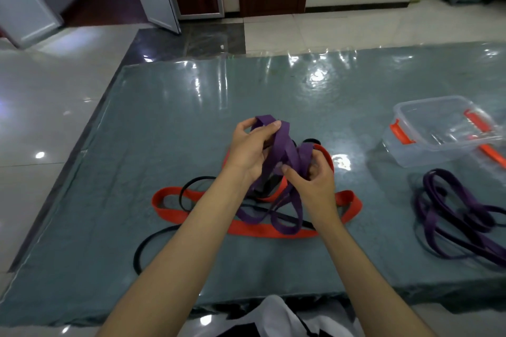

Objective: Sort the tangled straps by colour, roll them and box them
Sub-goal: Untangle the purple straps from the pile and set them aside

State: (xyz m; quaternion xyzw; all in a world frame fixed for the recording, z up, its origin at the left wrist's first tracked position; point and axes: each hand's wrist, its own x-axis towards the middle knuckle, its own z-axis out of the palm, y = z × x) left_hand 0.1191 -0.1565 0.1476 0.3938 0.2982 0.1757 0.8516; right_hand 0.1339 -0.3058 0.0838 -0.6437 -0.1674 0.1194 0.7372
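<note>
purple strap (284,145) between left hand (250,150), seemingly right hand (315,180)

Purple strap (287,150), red strap (246,227), black strap (153,241)

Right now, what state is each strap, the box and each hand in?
Wide purple strap: lifted, gripped by both hands, lower loops trailing into the tangle.
Red strap: on the table, tangled.
Black strap: on the table, tangled.
Purple strap pile: apart, unrolled.
Clear box: open, no straps.
Left hand: gripping.
Right hand: gripping.
</note>
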